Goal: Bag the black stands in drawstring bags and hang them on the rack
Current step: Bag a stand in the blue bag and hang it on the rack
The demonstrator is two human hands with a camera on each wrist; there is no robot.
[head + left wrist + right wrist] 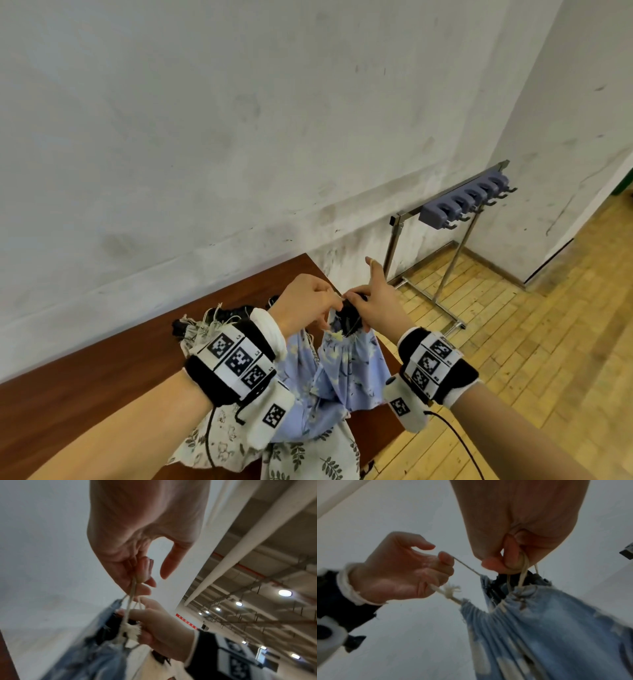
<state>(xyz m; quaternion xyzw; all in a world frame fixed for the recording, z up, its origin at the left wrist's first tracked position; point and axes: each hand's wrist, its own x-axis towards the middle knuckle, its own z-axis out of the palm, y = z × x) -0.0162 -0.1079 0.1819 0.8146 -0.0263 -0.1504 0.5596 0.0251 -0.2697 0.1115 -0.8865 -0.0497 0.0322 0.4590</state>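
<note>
1. Right wrist view: we see the right hand [518, 524] with its grip curled round the cream cord loops [523, 573] at the mouth of the blue drawstring bag [556, 626].
2. Our left hand [399, 568] pinches the other cord [465, 566], just beside the bag's mouth; its knotted, frayed end [450, 589] sticks out below the fingers.
3. A black stand [347, 313] pokes out of the gathered mouth of the bag, which hangs from both hands above the counter [85, 394].
4. Below the bag, a leaf-print cloth [308, 455] lies on the counter; to the bag's left lies a cream bag [195, 334] with dark things at its mouth.
5. The rack [466, 202] stands on the wooden floor [548, 342], well apart from the bag, to its right and by the wall.
</note>
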